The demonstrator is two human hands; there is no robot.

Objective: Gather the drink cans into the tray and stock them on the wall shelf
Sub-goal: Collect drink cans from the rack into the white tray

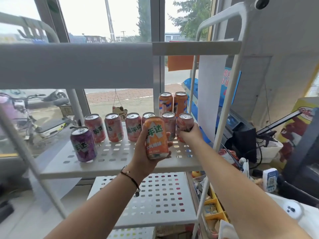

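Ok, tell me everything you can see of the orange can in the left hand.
The orange can is a metal drink can with a silver top and pull tab, its orange label bearing a white zigzag and dark green characters. It looks unopened and undented. The left hand grips it from behind and below, fingers wrapped round its lower half, holding it nearly upright, tilted slightly left, above the front of the perforated white shelf and clear of it. It hides part of the pink cans' row.

Six cans (133, 126) stand in a row on the shelf (120, 157), two behind.
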